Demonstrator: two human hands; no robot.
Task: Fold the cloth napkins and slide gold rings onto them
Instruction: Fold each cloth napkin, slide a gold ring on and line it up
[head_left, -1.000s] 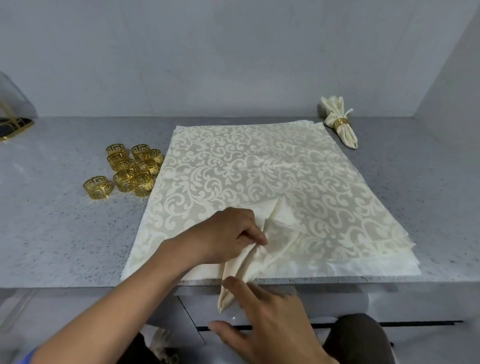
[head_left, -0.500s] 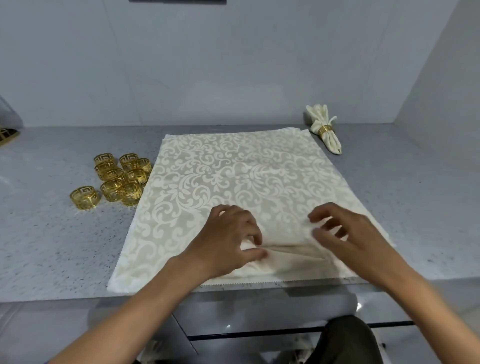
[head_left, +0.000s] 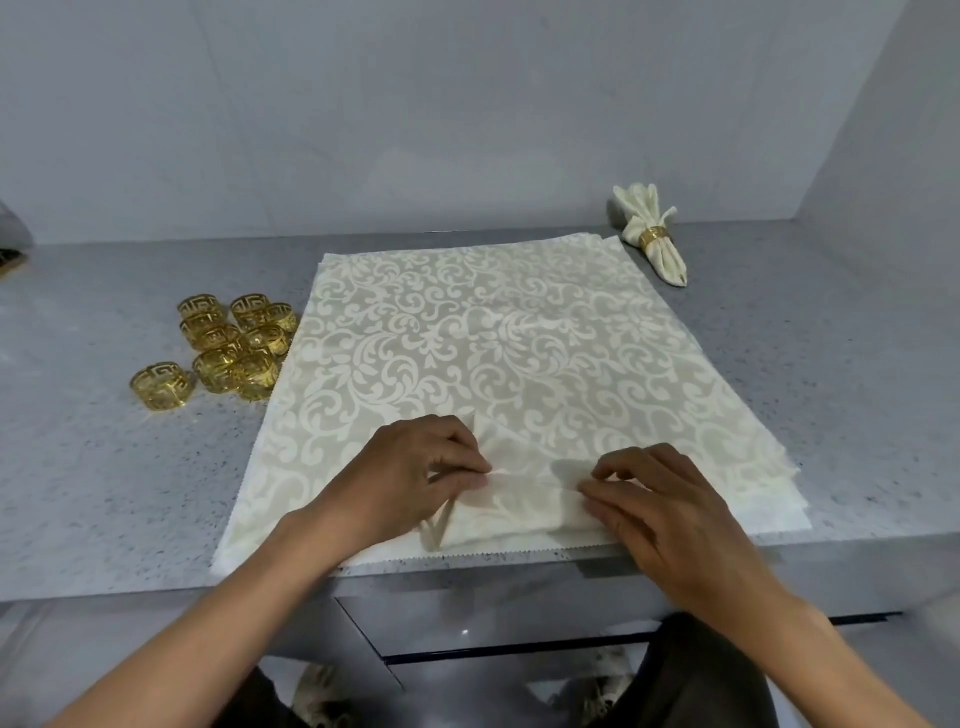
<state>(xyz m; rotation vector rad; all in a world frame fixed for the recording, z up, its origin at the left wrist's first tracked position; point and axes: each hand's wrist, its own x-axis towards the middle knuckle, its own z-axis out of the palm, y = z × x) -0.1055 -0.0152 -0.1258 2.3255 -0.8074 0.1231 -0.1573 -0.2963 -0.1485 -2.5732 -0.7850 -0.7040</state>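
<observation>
A stack of cream damask napkins lies flat on the grey counter. On its near edge sits a partly folded napkin. My left hand pinches the folded napkin's left side between thumb and fingertips. My right hand holds its right end with curled fingertips. Several gold rings stand in a cluster left of the stack. A finished napkin, rolled and held by a gold ring, lies at the back right.
The speckled grey counter ends in a front edge just below the napkins. Grey walls close the back and the right side. A dark object shows at the far left edge.
The folded napkin went from hanging over the counter's edge to lying across the stack. My right hand came up from below the edge and took hold of its right end.
</observation>
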